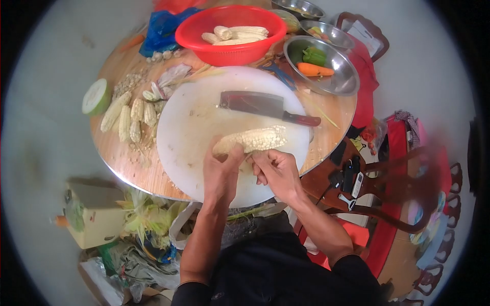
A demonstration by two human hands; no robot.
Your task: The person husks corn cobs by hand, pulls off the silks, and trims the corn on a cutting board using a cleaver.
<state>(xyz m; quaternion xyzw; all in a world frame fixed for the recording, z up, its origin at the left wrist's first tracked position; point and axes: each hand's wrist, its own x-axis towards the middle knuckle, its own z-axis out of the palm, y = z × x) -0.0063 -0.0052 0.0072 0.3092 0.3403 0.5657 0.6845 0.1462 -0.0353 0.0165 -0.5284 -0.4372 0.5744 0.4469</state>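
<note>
A pale corn cob (255, 138) is held above the round white cutting board (189, 117). My left hand (222, 162) grips its left end, with the thumb along the near side. My right hand (274, 169) is closed with its thumb and fingertips at the cob's lower edge; whether a kernel is pinched there I cannot make out. Some kernel rows near the lower middle look uneven. Behind the cob, a cleaver (255, 104) lies flat on the board, its reddish handle pointing right.
A red basin (229, 55) of corn cobs stands at the back, beside a steel bowl (344, 76) holding a carrot (315, 70) and green pepper (314, 56). Several cobs (124, 123), loose kernels (127, 84) and a cut gourd (96, 97) are on the left. A chair (377, 188) stands right.
</note>
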